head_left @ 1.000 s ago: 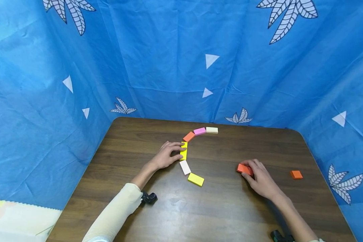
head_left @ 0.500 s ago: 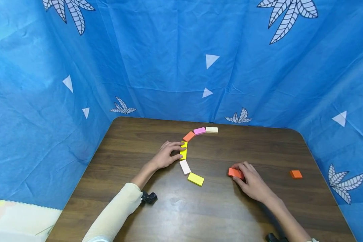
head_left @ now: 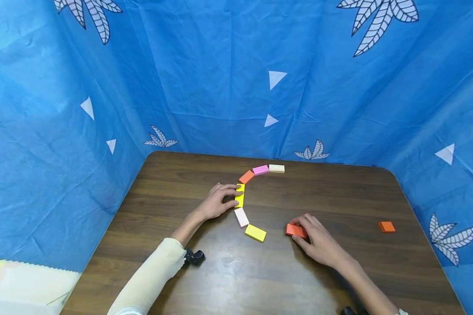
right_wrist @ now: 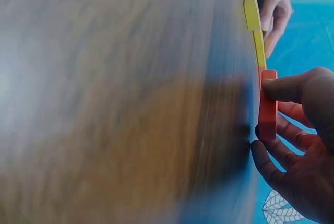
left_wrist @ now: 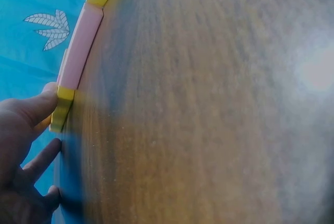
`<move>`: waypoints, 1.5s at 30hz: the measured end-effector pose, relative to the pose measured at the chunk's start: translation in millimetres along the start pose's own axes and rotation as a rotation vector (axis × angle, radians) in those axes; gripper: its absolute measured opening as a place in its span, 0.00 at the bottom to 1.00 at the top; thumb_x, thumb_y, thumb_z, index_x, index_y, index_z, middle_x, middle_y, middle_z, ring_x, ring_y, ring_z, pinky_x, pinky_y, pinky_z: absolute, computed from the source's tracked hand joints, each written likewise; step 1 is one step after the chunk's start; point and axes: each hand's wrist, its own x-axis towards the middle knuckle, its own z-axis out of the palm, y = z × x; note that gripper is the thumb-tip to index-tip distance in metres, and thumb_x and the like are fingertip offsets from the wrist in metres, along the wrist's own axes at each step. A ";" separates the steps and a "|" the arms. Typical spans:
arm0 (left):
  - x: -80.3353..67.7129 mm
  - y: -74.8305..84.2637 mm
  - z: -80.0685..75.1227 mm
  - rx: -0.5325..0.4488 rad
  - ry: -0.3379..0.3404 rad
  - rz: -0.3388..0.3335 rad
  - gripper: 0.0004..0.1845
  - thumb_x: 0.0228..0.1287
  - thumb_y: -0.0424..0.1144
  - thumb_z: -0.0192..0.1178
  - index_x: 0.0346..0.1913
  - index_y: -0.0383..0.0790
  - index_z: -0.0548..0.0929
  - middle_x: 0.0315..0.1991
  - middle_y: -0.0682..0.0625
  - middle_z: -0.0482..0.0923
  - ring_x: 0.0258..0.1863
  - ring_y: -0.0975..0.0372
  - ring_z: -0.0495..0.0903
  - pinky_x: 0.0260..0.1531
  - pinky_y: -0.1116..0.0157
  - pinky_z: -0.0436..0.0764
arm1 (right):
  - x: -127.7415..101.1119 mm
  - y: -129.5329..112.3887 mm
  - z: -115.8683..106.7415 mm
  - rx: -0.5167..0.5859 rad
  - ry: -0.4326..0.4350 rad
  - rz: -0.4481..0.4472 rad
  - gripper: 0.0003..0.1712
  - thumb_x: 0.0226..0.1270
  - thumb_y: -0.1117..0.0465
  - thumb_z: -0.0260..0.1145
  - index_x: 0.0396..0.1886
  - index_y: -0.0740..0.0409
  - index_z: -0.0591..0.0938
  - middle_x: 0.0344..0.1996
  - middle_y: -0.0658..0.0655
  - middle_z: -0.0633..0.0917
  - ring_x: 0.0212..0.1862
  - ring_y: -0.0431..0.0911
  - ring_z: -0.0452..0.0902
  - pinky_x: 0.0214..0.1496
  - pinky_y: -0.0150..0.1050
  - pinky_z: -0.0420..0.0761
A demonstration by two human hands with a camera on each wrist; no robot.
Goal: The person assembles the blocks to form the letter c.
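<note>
In the head view my left hand (head_left: 217, 202) reaches over a yellow block (head_left: 240, 199) standing in a curved row, its thumb and fingertips at the block's ends. The left wrist view shows the thumb (left_wrist: 44, 101) against that block. Above it in the row come an orange block (head_left: 246, 176), a pink block (head_left: 261, 170) and a cream block (head_left: 277, 169). Below are a pale pink block (head_left: 241, 217) and another yellow block (head_left: 255, 233). My right hand (head_left: 317, 240) grips an orange-red block (right_wrist: 268, 106) between thumb and fingers, to the right of the row's lower end.
A lone orange block (head_left: 386, 226) lies near the right side of the brown wooden table (head_left: 339, 192). A blue patterned cloth (head_left: 205, 78) hangs behind and along both sides. Pale fabric (head_left: 27, 284) shows at the lower left.
My right hand has carried the orange-red block leftward and slightly nearer to me, towards the row's lower end. The left hand has stayed at the yellow block.
</note>
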 end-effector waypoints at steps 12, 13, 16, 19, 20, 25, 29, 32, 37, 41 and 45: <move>0.0 -0.5 0.7 -0.007 -0.001 0.004 0.21 0.76 0.45 0.68 0.68 0.50 0.86 0.76 0.49 0.78 0.79 0.50 0.73 0.88 0.38 0.49 | 0.8 -18.4 8.3 0.009 -0.046 -0.023 0.19 0.71 0.53 0.78 0.58 0.42 0.83 0.50 0.39 0.81 0.49 0.35 0.72 0.49 0.35 0.80; 0.3 -1.0 0.9 -0.007 0.002 0.008 0.21 0.76 0.45 0.68 0.68 0.50 0.86 0.76 0.49 0.78 0.79 0.50 0.73 0.88 0.38 0.50 | 1.4 -20.0 8.7 0.009 -0.047 -0.028 0.19 0.71 0.52 0.78 0.58 0.41 0.84 0.50 0.39 0.81 0.49 0.35 0.73 0.49 0.35 0.80; 0.6 -1.6 1.1 -0.007 0.007 0.013 0.21 0.76 0.45 0.68 0.69 0.50 0.86 0.75 0.49 0.79 0.78 0.50 0.74 0.88 0.37 0.50 | 3.7 -25.0 9.8 0.006 -0.053 -0.039 0.19 0.71 0.51 0.78 0.58 0.41 0.84 0.51 0.38 0.82 0.51 0.35 0.73 0.51 0.37 0.81; 0.4 -2.4 1.7 -0.007 0.003 0.010 0.21 0.76 0.45 0.68 0.69 0.50 0.86 0.75 0.49 0.78 0.78 0.51 0.74 0.88 0.38 0.50 | 5.3 -29.6 11.3 0.009 -0.072 -0.053 0.19 0.71 0.50 0.77 0.59 0.40 0.84 0.51 0.38 0.82 0.52 0.34 0.74 0.53 0.38 0.83; 0.4 -2.7 1.9 -0.008 0.000 0.008 0.21 0.76 0.45 0.68 0.69 0.50 0.86 0.76 0.49 0.78 0.78 0.51 0.74 0.88 0.38 0.50 | 5.6 -30.9 11.7 0.013 -0.078 -0.057 0.19 0.72 0.50 0.77 0.59 0.40 0.84 0.51 0.38 0.82 0.52 0.35 0.74 0.54 0.38 0.83; 2.0 -3.4 1.9 -0.011 0.002 0.008 0.21 0.76 0.45 0.68 0.69 0.50 0.86 0.76 0.49 0.78 0.78 0.50 0.73 0.88 0.37 0.50 | 8.2 -35.7 13.8 0.028 -0.108 -0.089 0.19 0.73 0.50 0.76 0.60 0.40 0.85 0.52 0.39 0.82 0.53 0.35 0.74 0.54 0.39 0.83; 3.5 -3.3 1.0 -0.008 0.009 0.012 0.21 0.76 0.44 0.68 0.69 0.49 0.86 0.76 0.49 0.78 0.78 0.50 0.73 0.88 0.37 0.50 | 11.2 -36.7 16.3 0.040 -0.117 -0.109 0.20 0.72 0.51 0.76 0.61 0.41 0.85 0.51 0.40 0.82 0.52 0.36 0.73 0.51 0.37 0.80; 3.9 -2.6 0.3 -0.002 0.012 0.012 0.21 0.76 0.44 0.69 0.69 0.49 0.86 0.75 0.49 0.79 0.78 0.50 0.74 0.87 0.37 0.50 | 13.2 -36.5 18.0 0.046 -0.115 -0.120 0.20 0.72 0.52 0.77 0.61 0.41 0.85 0.50 0.40 0.82 0.51 0.37 0.72 0.51 0.36 0.79; 3.6 -1.4 0.2 -0.010 0.024 0.024 0.21 0.75 0.43 0.69 0.67 0.48 0.87 0.75 0.48 0.79 0.77 0.49 0.75 0.87 0.36 0.51 | 14.3 -35.5 20.9 0.039 -0.099 -0.135 0.19 0.72 0.53 0.77 0.59 0.41 0.85 0.51 0.39 0.82 0.50 0.36 0.72 0.51 0.35 0.79; 4.1 -1.3 0.2 -0.016 0.021 0.028 0.21 0.74 0.43 0.70 0.67 0.47 0.87 0.74 0.47 0.79 0.78 0.48 0.74 0.87 0.36 0.51 | 14.7 -34.5 22.7 0.043 -0.084 -0.143 0.19 0.71 0.55 0.78 0.59 0.42 0.85 0.51 0.40 0.83 0.51 0.36 0.73 0.50 0.36 0.79; 4.3 -2.4 0.1 -0.015 0.022 0.029 0.21 0.75 0.43 0.70 0.68 0.48 0.86 0.75 0.47 0.79 0.78 0.49 0.74 0.87 0.35 0.51 | 16.1 -34.5 22.7 0.055 -0.084 -0.141 0.19 0.71 0.56 0.78 0.59 0.43 0.86 0.51 0.41 0.83 0.51 0.37 0.73 0.51 0.37 0.80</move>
